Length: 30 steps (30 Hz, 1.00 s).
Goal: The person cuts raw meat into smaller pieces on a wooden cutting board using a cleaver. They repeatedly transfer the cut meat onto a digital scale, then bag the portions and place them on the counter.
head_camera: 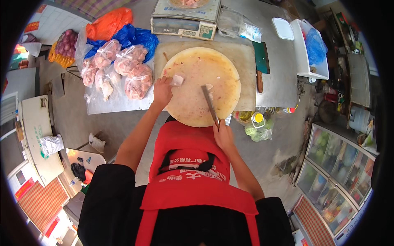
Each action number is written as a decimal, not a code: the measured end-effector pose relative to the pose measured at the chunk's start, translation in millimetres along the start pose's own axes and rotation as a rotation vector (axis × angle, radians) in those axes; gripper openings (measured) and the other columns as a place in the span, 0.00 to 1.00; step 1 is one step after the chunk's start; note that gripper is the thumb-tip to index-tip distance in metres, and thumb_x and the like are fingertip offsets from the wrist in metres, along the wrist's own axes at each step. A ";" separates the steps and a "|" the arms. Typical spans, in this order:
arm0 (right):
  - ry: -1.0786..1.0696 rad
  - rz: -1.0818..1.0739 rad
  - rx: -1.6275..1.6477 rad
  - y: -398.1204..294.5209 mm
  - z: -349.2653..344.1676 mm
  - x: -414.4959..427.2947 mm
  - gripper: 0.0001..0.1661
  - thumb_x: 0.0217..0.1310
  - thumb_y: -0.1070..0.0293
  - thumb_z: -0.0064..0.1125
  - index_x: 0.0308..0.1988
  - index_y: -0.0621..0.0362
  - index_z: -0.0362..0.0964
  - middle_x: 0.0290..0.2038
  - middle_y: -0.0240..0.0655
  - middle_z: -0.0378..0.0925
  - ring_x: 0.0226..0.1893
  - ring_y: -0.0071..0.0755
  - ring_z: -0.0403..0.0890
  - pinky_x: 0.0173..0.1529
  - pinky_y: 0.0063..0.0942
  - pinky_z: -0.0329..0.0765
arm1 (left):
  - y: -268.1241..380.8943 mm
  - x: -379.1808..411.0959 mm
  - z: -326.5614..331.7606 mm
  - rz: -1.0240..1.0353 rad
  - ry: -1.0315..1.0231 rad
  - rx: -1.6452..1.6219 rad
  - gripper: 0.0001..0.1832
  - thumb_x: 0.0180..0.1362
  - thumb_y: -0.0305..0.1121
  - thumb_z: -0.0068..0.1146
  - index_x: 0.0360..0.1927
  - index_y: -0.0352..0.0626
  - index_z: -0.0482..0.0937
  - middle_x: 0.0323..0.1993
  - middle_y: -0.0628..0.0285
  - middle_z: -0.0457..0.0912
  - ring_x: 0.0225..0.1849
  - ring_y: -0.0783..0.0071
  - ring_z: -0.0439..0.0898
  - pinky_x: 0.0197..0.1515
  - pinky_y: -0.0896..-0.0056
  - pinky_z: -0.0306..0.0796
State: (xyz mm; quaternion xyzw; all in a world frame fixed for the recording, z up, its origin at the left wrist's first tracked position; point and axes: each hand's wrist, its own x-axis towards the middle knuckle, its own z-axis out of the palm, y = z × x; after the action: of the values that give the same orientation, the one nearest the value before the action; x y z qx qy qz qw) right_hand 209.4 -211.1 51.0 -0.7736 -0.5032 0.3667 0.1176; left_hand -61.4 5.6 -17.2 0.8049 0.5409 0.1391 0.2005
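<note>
A round cutting board, stained with reddish bits, lies in front of me. At its left edge my left hand is closed beside a small pale piece, perhaps meat or fat; the fingertips are too small to show whether they grip it. My right hand holds a knife by its handle at the board's lower right. The narrow blade points away from me, its tip by another pale piece. A cleaver with a wooden handle rests to the right of the board.
Several tied clear bags of raw meat sit at the left, near blue and orange plastic bags. Behind the board stands a digital scale. A white bin is at right; oil bottles stand below the table's edge.
</note>
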 end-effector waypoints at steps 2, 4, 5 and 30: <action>0.071 -0.007 0.084 -18.4 2.9 10.8 0.17 0.71 0.61 0.57 0.47 0.65 0.69 0.31 0.60 0.81 0.33 0.70 0.83 0.35 0.56 0.78 | -0.5 -12.5 -0.5 0.073 -0.038 -0.057 0.21 0.52 0.24 0.65 0.53 0.39 0.80 0.46 0.51 0.80 0.51 0.44 0.76 0.54 0.50 0.72; 0.142 -0.067 0.199 -64.5 -22.2 23.2 0.16 0.71 0.64 0.58 0.47 0.66 0.69 0.30 0.59 0.81 0.32 0.69 0.84 0.34 0.54 0.78 | 5.7 -26.5 1.8 0.123 -0.051 -0.129 0.19 0.53 0.25 0.65 0.51 0.39 0.81 0.44 0.51 0.80 0.50 0.45 0.77 0.53 0.51 0.73; 0.206 -0.153 0.306 -92.3 -37.6 23.3 0.15 0.70 0.65 0.59 0.47 0.66 0.68 0.29 0.58 0.81 0.31 0.68 0.84 0.33 0.52 0.78 | 10.3 -33.2 2.7 0.090 -0.057 -0.155 0.19 0.53 0.25 0.65 0.50 0.38 0.81 0.43 0.51 0.81 0.49 0.46 0.78 0.52 0.52 0.74; 0.218 -0.243 0.370 -170.7 -50.2 40.4 0.13 0.71 0.67 0.59 0.44 0.65 0.67 0.25 0.47 0.80 0.24 0.50 0.83 0.31 0.41 0.79 | 66.0 -20.3 -80.8 0.064 0.419 -0.229 0.27 0.58 0.31 0.66 0.62 0.38 0.74 0.58 0.47 0.77 0.57 0.46 0.74 0.62 0.48 0.65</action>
State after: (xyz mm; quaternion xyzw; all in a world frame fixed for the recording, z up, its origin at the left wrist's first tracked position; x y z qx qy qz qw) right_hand 134.7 -87.3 162.2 -0.7078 -0.5012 0.3500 0.3540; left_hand -50.9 -21.4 85.1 0.7471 0.5258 0.3698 0.1692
